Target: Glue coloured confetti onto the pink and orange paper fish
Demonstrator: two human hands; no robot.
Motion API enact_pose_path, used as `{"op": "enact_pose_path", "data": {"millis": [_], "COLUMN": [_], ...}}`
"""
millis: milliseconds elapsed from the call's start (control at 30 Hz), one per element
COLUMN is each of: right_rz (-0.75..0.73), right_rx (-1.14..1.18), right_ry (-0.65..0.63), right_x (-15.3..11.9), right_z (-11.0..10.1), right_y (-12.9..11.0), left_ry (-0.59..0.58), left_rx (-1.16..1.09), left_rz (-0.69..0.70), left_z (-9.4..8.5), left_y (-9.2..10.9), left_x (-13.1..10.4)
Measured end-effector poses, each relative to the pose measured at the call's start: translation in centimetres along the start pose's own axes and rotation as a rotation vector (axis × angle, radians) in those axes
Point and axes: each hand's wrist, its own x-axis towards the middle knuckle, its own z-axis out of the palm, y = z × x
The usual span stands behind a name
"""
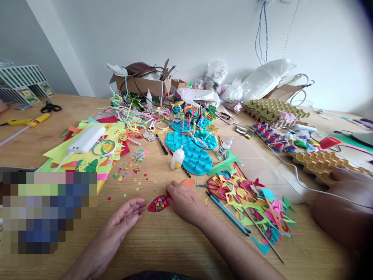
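A red paper fish (158, 203), decorated with small colored triangles, lies on the wooden table in front of me. My right hand (184, 202) has its fingers closed at the fish's tail, which they partly hide. Left of the fish's head, my left hand (128, 216) is open, palm turned inward, and holds nothing. An orange paper shape (188, 182) shows just behind my right hand. Beyond it stands a white glue bottle (177, 158), beside a round blue paper base (196, 157) covered in folded strips.
Colored paper scraps (256, 202) pile at the right, with blue pens (227, 213) and red-handled scissors (214, 186) beside them. Confetti (140, 155) is scattered behind my left hand. Paper sheets (52, 153) carry a white power bank (86, 139). Another person's hand (344, 174) touches an egg carton (314, 161).
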Motion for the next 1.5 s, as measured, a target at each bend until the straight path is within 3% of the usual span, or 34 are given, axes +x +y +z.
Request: {"op": "enact_pose_path", "data": {"millis": [400,767,900,1100,1200,1500], "right_rz": [0.071,-0.01,-0.069,-0.068,-0.042,0.031], "right_rx": [0.275,0.423,0.59,1.051,1.21,1.304], "right_ry": [-0.027,0.047,0.122,0.146,0.132,0.11], "right_x": [0.7,-0.6,-0.9,-0.3,0.0,0.2], "right_z": [-0.1,-1.9,-2.6,-1.4,-0.7,-0.3], "right_y": [0.7,-0.4,-0.2,0.7,0.9,1.0], "left_ry": [-0.015,0.018,-0.005,-0.114,-0.128,-0.085], "left_rx": [0.053,0.097,0.04,-0.109,-0.066,0.152], "left_rz": [0.013,0.016,0.033,0.053,0.068,0.154], "left_z": [-0.1,-0.3,0.0,1.0,1.3,2.0], "left_y": [0.8,1.2,1.4,2.0,2.2,3.5], "left_x": [0.6,1.6,2.1,2.5,2.7,3.6]}}
